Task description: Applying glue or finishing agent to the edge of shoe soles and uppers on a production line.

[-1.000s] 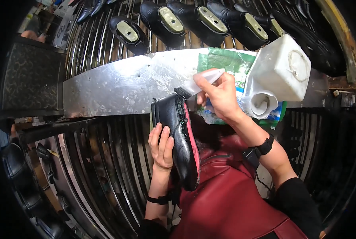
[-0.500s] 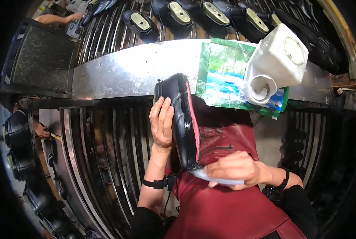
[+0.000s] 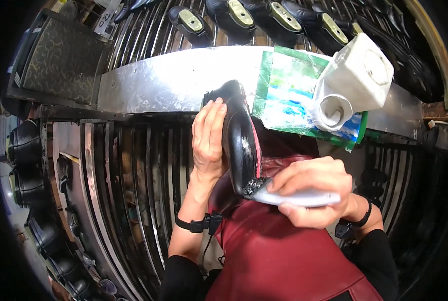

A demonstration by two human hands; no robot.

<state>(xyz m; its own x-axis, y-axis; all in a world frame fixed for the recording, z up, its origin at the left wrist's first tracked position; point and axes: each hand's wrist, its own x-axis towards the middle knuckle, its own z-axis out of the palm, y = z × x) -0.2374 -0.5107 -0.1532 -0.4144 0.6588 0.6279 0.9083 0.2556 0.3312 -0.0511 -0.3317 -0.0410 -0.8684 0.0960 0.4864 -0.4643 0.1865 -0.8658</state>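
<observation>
A black leather shoe (image 3: pixel 240 143) with a pink strip along its right edge is held lengthwise over my lap, its far end by the metal ledge. My left hand (image 3: pixel 209 138) grips its left side, fingers laid along the leather; the thumb is hidden. In my right hand (image 3: pixel 311 188) is a brush (image 3: pixel 296 197) with a pale, translucent handle, slightly blurred. Its dark bristles touch the shoe's near end, where some whitish residue shows. Beyond my right hand, a white cut-open plastic jug (image 3: pixel 357 72) lies on a green and blue plastic sheet (image 3: pixel 279 108).
A metal ledge (image 3: pixel 159 83) crosses ahead of me. Several black shoes on lasts (image 3: pixel 234 17) stand on the rack behind it. More black shoes (image 3: pixel 28 183) line the left side, beside a dark patterned panel (image 3: pixel 61 55). A dark red apron (image 3: pixel 289 256) covers my lap.
My right hand with the brush has shifted right and up, and the brush handle shows more. The shoe has tipped slightly in my left hand. Another person's arm at upper left has left view.
</observation>
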